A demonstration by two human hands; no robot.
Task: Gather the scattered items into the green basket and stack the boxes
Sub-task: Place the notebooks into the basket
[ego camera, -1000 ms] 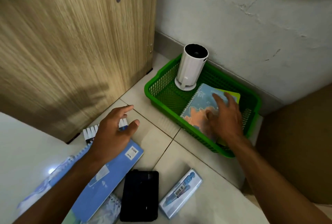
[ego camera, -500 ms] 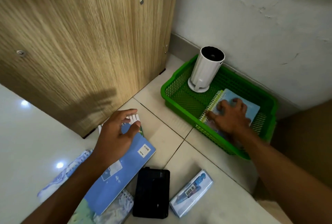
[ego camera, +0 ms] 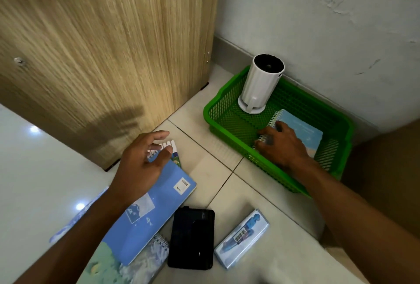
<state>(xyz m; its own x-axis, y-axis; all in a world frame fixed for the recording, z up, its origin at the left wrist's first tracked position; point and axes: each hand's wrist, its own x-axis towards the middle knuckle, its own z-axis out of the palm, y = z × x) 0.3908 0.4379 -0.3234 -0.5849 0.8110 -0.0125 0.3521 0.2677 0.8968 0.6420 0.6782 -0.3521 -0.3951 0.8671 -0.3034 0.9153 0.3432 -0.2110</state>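
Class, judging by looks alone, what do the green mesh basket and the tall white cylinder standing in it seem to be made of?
Green mesh basket: probably moulded plastic, slightly glossy; its walls are an even lattice in one uniform colour. Tall white cylinder: likely matt plastic with smooth, seamless sides, though painted metal cannot be excluded; its top looks dark.

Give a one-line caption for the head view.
Right hand presses spiral notebook into green basket; left hand hovers over marker pack.
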